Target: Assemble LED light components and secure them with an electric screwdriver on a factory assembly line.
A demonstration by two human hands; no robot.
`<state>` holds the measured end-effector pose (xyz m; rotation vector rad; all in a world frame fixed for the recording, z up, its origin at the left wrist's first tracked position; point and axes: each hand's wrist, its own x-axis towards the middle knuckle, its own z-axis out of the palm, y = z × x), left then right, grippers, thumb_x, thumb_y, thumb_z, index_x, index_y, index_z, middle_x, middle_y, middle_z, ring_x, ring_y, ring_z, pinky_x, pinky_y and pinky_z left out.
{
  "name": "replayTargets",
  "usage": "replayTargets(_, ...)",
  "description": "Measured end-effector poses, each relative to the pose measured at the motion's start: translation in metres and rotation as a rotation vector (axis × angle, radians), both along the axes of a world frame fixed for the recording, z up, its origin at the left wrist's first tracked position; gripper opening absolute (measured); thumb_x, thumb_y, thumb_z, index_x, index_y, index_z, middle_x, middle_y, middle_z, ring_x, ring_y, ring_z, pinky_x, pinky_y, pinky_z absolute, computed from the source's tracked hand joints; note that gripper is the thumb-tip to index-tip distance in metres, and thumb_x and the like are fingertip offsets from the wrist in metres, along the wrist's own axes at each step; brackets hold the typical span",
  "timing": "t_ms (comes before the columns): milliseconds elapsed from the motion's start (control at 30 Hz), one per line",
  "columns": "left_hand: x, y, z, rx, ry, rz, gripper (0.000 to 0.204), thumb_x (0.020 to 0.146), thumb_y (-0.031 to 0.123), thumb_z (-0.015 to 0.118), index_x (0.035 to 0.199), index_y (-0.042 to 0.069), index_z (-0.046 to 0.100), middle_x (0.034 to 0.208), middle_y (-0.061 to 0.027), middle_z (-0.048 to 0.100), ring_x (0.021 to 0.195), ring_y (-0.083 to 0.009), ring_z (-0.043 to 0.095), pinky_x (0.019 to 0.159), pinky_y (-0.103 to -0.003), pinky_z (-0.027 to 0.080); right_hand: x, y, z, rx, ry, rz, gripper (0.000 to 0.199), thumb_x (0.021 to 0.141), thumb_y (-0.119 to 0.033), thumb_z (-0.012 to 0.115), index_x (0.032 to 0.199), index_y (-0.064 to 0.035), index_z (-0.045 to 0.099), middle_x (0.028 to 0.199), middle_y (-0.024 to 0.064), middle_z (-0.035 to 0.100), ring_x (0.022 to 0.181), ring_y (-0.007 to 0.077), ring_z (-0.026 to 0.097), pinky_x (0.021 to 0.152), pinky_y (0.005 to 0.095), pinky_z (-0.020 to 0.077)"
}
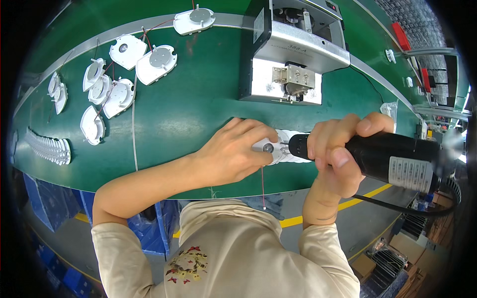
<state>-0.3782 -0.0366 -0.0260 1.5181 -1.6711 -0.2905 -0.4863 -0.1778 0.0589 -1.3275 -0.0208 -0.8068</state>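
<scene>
My left hand (pixel 233 151) presses down on a white plastic housing (pixel 285 149) at the near edge of the green table (pixel 198 109). A small metal motor disc shows on the housing beside my fingertips. My right hand (pixel 338 149) grips a black electric screwdriver (pixel 387 156). Its bit points left into the housing, close to the metal disc. A thin red wire (pixel 262 186) hangs from the housing over the table's edge. Most of the housing is hidden under both hands.
A grey metal screw-feeder machine (pixel 290 49) stands just behind the hands. Several white housings with red wires (pixel 129 64) lie at the far left, and a row of stacked white parts (pixel 49 149) lies at the left edge. The screwdriver's black cable (pixel 412 208) loops at right.
</scene>
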Motion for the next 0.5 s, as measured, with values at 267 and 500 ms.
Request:
replayTargets(267,0.001,0.0,-0.001,-0.007,0.041,-0.005,0.013,0.067,0.011,0.073,0.078,0.011,0.068,0.112,-0.0062,0.057,0.107,-0.0256,0.055,0.082,-0.038,0.044,-0.005,0.005,-0.003,-0.084,0.057,0.031,0.038,0.073,0.008,0.064,0.1,-0.0039,0.041,0.067,0.007,0.052,0.057,0.0153,0.052,0.056,0.0298,0.0459)
replayTargets(500,0.002,0.001,-0.002,-0.007,0.014,-0.016,0.017,0.066,0.012,0.075,0.082,0.012,0.068,0.111,-0.0055,0.057,0.106,-0.0248,0.056,0.081,-0.038,0.044,0.013,-0.014,0.008,-0.041,-0.112,0.138,0.043,0.075,0.004,0.058,0.114,-0.0041,0.041,0.066,0.0061,0.05,0.049,0.0154,0.049,0.05,0.0308,0.0456)
